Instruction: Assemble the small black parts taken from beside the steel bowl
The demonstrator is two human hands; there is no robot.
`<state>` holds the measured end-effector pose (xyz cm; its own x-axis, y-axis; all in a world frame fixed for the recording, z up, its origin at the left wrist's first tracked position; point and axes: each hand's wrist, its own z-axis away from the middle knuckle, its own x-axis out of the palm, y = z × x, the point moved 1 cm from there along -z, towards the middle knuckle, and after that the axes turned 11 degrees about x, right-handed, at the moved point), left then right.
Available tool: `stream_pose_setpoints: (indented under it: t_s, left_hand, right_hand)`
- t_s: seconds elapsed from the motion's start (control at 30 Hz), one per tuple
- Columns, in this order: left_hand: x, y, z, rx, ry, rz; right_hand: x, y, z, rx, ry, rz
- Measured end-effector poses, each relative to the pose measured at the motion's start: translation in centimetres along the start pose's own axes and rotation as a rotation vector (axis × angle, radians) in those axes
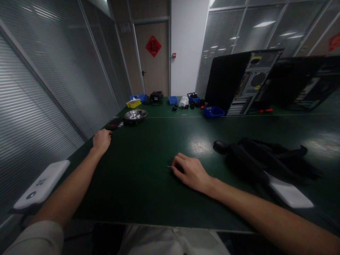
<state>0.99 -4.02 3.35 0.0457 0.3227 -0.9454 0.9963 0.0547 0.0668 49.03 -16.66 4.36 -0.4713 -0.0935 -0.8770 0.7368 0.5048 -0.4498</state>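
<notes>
My right hand (191, 172) rests low over the middle of the green table (148, 152), its thumb and fingertips pinched together. A short thin light piece (169, 166) sticks out to the left of those fingertips; what it belongs to is too small to tell. Farther left, my left hand (102, 140) is at the table's left edge with its fingers curled, just in front of a dark object (114, 125) with a red mark. Whether that hand holds anything is hidden. Behind it stands a round metal bowl (135, 115) with small pieces inside.
A black bag (255, 156) and a white flat device (290, 193) lie at the right. Computer cases (228, 81) stand behind a blue tray (214, 112). Small bins, including a yellow one (133, 103), line the back. A white box (42, 184) is beside my left forearm.
</notes>
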Motion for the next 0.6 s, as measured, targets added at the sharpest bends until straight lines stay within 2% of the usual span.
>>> stream_pose_setpoints:
  t_s: [0.37, 0.6]
  left_hand:
    - [0.32, -0.12, -0.19, -0.025, -0.022, -0.075]
    - [-0.36, 0.04, 0.08, -0.067, -0.023, -0.034]
  right_hand:
    - [-0.04, -0.01, 0.01, -0.007, 0.004, -0.002]
    - [0.02, 0.00, 0.02, -0.011, 0.008, 0.000]
